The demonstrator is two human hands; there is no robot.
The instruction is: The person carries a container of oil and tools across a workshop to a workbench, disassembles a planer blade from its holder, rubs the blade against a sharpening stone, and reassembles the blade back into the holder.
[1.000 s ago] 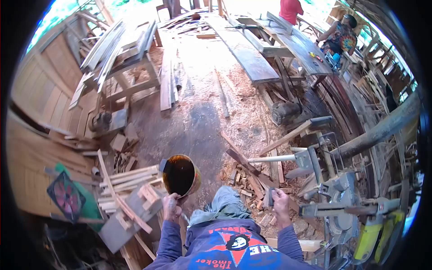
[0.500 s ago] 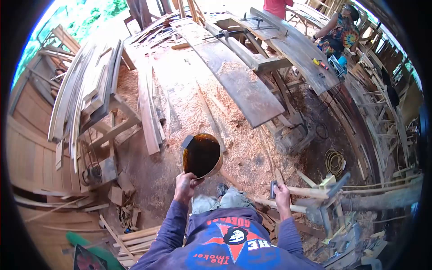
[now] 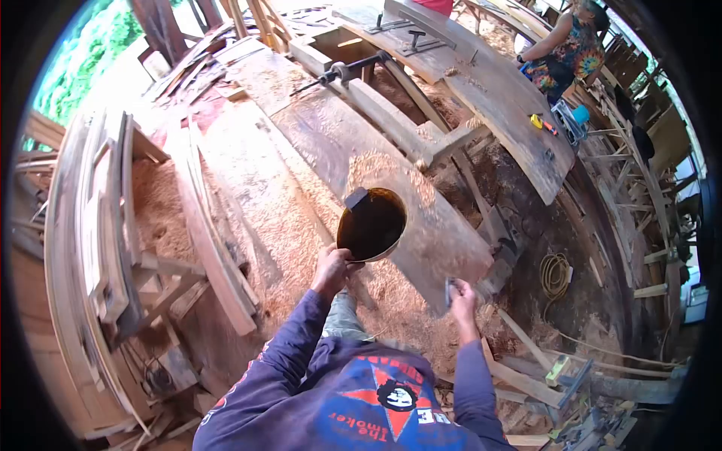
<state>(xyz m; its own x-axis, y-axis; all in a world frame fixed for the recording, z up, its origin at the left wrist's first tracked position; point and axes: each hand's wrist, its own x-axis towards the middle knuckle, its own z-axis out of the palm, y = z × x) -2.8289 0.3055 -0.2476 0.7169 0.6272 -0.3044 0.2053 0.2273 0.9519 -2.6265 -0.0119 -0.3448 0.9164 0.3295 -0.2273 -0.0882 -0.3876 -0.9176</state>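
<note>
My left hand (image 3: 333, 269) grips the lower rim of a round bucket (image 3: 374, 225) with a dark inside. A small dark block (image 3: 356, 198) sits on the bucket's upper left rim. To the right, my right hand (image 3: 462, 301) is closed around a small grey, flat block (image 3: 449, 292), partly hidden by the fingers. Beyond both hands lies a wide plank (image 3: 444, 240) with shavings on it.
A long workbench board (image 3: 519, 128) at the upper right holds a yellow and red tool (image 3: 543, 125). Behind it is a person in a patterned top (image 3: 583, 56). Stacked boards (image 3: 94, 225) stand left. A coiled yellow cord (image 3: 555, 276) lies right, near wooden clutter.
The view has swung to the right and forward, bringing the wide plank and workbench closer. The bucket and both hands now appear higher in view, still holding their things.
</note>
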